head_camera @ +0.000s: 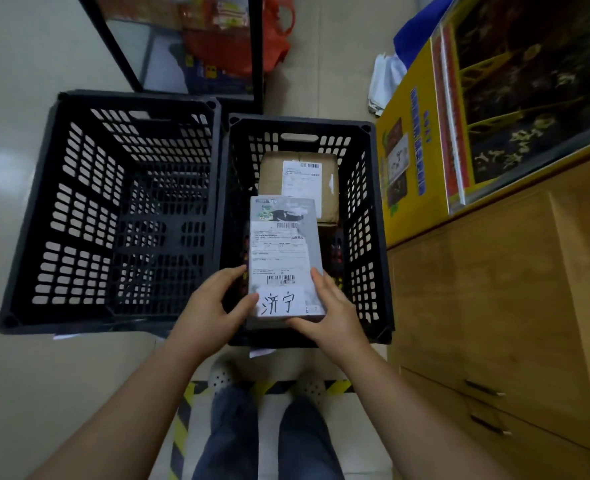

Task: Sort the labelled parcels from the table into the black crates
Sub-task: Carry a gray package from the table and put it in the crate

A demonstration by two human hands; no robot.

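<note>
Two black crates stand side by side on the pale floor, and a person holds a grey parcel over the right one.

Left crate [110,209] is the larger in view, its slotted walls and floor bare; the right crate [373,237] sits touching it, just beside a wooden cabinet [494,306] on the right. A brown parcel [276,174] with a white label lies at the far end of the right crate. The grey parcel [284,258], bearing a printed label and a handwritten slip at its near end, hangs above that crate's near half. The left hand [210,313] grips its near left edge, thumb on top; the right hand [331,317] clasps its near right corner.
</note>
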